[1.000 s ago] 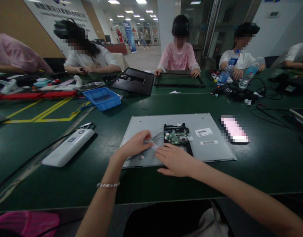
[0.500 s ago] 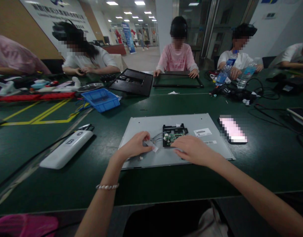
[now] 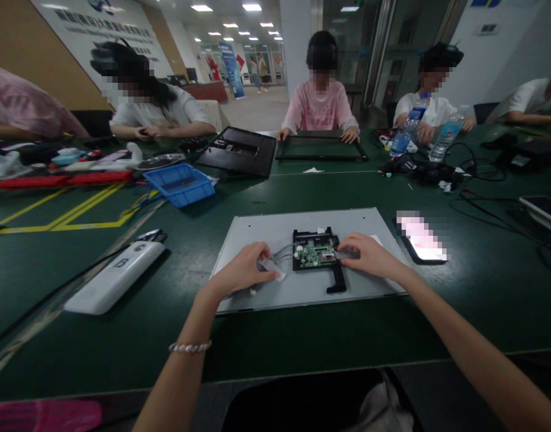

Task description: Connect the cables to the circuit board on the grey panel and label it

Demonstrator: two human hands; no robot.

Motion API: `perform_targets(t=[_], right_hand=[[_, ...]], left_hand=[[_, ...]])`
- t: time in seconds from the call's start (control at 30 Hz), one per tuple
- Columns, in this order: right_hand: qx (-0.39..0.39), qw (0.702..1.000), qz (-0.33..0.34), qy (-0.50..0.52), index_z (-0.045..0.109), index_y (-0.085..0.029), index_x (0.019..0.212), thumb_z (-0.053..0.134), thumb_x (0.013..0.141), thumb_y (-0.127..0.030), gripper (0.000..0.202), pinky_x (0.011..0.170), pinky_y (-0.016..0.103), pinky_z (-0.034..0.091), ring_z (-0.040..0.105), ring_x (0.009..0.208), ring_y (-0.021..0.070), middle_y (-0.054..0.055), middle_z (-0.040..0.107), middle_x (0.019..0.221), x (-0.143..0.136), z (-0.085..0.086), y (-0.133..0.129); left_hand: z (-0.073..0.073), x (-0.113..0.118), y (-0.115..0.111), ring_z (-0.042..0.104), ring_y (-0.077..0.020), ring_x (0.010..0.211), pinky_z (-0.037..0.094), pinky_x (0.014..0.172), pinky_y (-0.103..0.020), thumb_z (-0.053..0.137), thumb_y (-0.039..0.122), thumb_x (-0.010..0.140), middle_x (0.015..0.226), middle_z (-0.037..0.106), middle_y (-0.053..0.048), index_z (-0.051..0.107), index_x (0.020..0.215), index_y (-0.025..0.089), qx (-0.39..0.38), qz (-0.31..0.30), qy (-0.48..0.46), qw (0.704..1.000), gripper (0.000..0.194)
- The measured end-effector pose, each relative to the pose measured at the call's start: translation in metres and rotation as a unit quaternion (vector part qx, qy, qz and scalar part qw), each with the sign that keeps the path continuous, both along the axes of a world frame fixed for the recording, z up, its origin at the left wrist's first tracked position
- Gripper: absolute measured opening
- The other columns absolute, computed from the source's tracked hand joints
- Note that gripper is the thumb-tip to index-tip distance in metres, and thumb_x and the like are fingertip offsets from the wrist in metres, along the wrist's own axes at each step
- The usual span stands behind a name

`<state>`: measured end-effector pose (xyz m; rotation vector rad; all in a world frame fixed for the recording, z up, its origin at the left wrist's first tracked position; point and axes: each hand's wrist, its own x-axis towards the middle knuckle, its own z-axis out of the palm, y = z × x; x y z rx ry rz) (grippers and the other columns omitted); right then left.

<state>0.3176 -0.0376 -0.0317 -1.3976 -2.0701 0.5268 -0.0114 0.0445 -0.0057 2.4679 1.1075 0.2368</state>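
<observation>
A flat grey display panel lies on the table before me, its plain metal back facing up. On its middle sits a black bracket carrying a green circuit board, with thin grey cables leading off to the left. My left hand pinches a translucent strip of tape above the panel's left half. At the right end of the board, my right hand has its fingers closed around something greyish at the bracket's edge, which I cannot make out.
A phone lies right of the panel, a white power bank to the left. Farther back are a blue basket, a black cover, a black frame under a co-worker's hands, and two bottles.
My right hand has moved right, from over the board's lower edge to its right end, uncovering the board and the bracket's lower arm. My left hand still holds the tape.
</observation>
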Motion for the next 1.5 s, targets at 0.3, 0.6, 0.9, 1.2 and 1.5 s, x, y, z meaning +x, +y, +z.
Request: perform_targets(t=[0.3,0.6,0.9,1.2,1.5], right_hand=[[-0.061,0.989,-0.049,0.123,0.064,-0.02,0.085,0.056,0.08,-0.022,0.01,0.067,0.029,0.048,0.061,0.072,0.0147,0.002,0.066,0.079,0.002,-0.006,-0.001],[-0.02,0.982,-0.162,0.092,0.066,-0.019,0.083,0.055,0.078,-0.025,0.014,0.067,0.03,0.048,0.063,0.071,0.017,0.004,0.069,0.077,0.02,-0.015,0.003],[0.01,0.98,-0.198,0.012,0.066,-0.019,0.084,0.05,0.083,-0.026,0.018,0.073,0.033,0.046,0.061,0.076,0.0186,0.006,0.067,0.083,0.027,-0.017,0.002],[-0.011,0.991,-0.136,0.018,0.065,-0.021,0.097,0.053,0.077,-0.014,0.025,0.073,0.03,0.048,0.061,0.083,0.0166,0.006,0.062,0.102,0.029,-0.006,-0.004],[-0.004,0.995,-0.1,-0.015,0.067,-0.022,0.1,0.058,0.08,-0.025,0.022,0.08,0.034,0.047,0.06,0.09,0.0198,0.007,0.064,0.103,0.027,-0.004,-0.007]], left_hand=[[0.001,0.0,0.001,0.052,-0.0224,0.086,0.04,0.076,-0.036,0.065,0.05,0.068,0.092,0.056,-0.007,0.054,0.093,0.02,0.0,0.004,-0.002,1.0,0.041],[0.005,0.0,-0.001,0.051,-0.0232,0.09,0.041,0.079,-0.036,0.064,0.051,0.071,0.096,0.053,-0.006,0.05,0.097,0.02,0.015,-0.001,0.0,1.0,0.043],[-0.002,-0.004,0.007,0.051,-0.0208,0.096,0.04,0.087,-0.034,0.049,0.045,0.085,0.103,0.05,-0.005,0.049,0.103,0.02,0.131,0.056,-0.047,0.989,0.031],[-0.007,-0.006,0.011,0.052,-0.0202,0.094,0.041,0.086,-0.036,0.049,0.045,0.085,0.099,0.051,-0.005,0.051,0.103,0.02,0.129,0.054,-0.035,0.99,0.031],[-0.005,-0.005,0.009,0.052,-0.0202,0.095,0.041,0.086,-0.035,0.048,0.044,0.087,0.1,0.052,-0.005,0.051,0.104,0.02,0.133,0.055,-0.036,0.989,0.029]])
